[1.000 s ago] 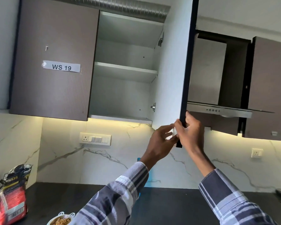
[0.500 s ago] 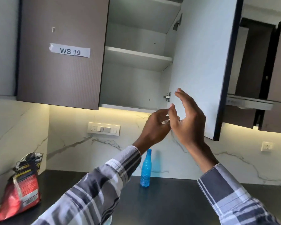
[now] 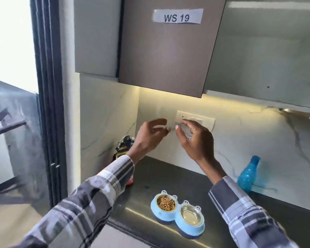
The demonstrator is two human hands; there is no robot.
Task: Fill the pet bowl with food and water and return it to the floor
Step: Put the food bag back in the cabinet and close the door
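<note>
A light-blue double pet bowl (image 3: 164,214) sits near the front edge of the dark counter (image 3: 147,178). Its left cup holds brown kibble (image 3: 166,204); its right cup (image 3: 191,214) holds clear water. My left hand (image 3: 149,136) and my right hand (image 3: 195,138) hover in the air well above and behind the bowl, fingers spread, holding nothing. A red and black food bag (image 3: 123,145) stands in the back left corner, partly hidden by my left arm. A blue water bottle (image 3: 248,174) stands upright by the wall at the right.
A brown cabinet door labelled WS 19 (image 3: 168,51) hangs shut overhead; the compartment (image 3: 268,59) to its right is open. A white switch plate (image 3: 204,122) is on the marble wall behind my hands. A dark door frame (image 3: 47,104) stands at the left.
My hands let go of the open cabinet door and dropped to counter level. The view swung left and down, bringing the filled bowl into sight.
</note>
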